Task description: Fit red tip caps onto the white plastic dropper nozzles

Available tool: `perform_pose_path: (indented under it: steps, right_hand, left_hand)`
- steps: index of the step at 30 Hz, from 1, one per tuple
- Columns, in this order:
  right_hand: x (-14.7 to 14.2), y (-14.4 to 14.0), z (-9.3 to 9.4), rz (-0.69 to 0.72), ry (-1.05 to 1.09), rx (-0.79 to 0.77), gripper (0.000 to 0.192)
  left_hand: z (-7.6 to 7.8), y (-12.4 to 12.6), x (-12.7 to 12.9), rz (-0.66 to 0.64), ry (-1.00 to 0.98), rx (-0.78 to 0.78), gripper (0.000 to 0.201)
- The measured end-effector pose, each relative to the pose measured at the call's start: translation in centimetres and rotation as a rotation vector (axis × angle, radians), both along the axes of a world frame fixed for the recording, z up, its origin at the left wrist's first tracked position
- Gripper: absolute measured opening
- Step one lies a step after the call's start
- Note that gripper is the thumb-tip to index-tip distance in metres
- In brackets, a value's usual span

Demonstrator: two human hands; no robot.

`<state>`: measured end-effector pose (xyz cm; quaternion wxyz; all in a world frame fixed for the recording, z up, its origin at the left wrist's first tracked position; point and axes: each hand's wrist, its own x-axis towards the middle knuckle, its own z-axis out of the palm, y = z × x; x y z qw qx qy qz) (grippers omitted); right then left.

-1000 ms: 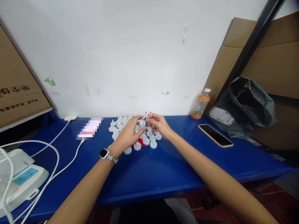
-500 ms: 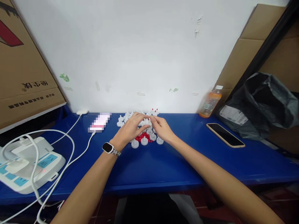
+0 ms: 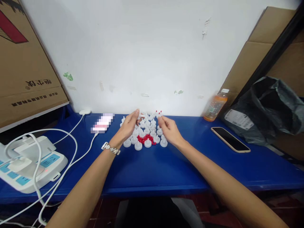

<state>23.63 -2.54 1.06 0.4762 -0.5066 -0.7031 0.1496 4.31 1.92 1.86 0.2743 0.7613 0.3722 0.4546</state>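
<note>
My left hand (image 3: 129,124) is closed, its thumb and fingers pinching a white nozzle cap (image 3: 142,116) whose spout points to the right. To the right of it, my right hand (image 3: 170,130) has its fingertips pressed together over the far right edge of the pile; whatever they hold is hidden. Between and below the hands stand many white nozzle caps (image 3: 147,143), mostly spout up. A heap of small red pieces (image 3: 145,138) lies among them. At the back, a few caps carry red tips (image 3: 159,113).
On the left are a white power strip (image 3: 35,171) with looping cables and a pixelated phone-like screen (image 3: 102,123). A phone (image 3: 230,139), an orange drink bottle (image 3: 215,106) and a dark plastic bag (image 3: 263,107) are on the right. A white wall rises behind the blue table (image 3: 156,171).
My hands were together over the pile and have moved apart, the left to the left, the right slightly right. My left wrist has turned, so the watch face no longer shows.
</note>
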Motion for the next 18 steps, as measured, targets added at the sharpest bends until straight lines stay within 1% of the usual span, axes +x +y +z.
perform_pose_path:
  steps: [2,3,5,7,10,13,16,18]
  right_hand:
    - [-0.2,-0.3,-0.1,0.043,-0.225,-0.036,0.03]
    - [-0.4,-0.4,-0.1,0.07,-0.298,-0.048,0.025]
    - [-0.6,-0.5,-0.1,0.106,-0.335,-0.064,0.019]
    - [-0.5,-0.3,-0.2,0.118,-0.246,-0.078,0.023]
    - [0.4,0.4,-0.3,0.161,-0.005,-0.072,0.032]
    - [0.9,0.9,-0.6,0.214,0.199,-0.066,0.032]
    - [1.0,1.1,-0.6,0.263,0.273,-0.069,0.03]
    - [1.4,1.5,-0.3,0.251,0.274,-0.045,0.029]
  left_hand:
    - [0.0,0.2,-0.8,-0.017,0.033,0.01,0.047]
    - [0.1,0.1,-1.1,-0.029,0.059,0.018,0.042]
    - [0.1,-0.2,-1.2,-0.029,0.124,0.044,0.037]
    - [0.1,-0.5,-1.1,-0.04,0.17,0.057,0.037]
    - [-0.2,-0.7,-0.7,-0.077,0.2,0.035,0.039]
    - [-0.6,-0.8,-0.2,-0.091,0.208,0.012,0.041]
    - [-0.6,-1.0,0.6,-0.094,0.206,0.038,0.041]
    - [-0.3,-0.9,1.1,-0.083,0.21,0.059,0.043]
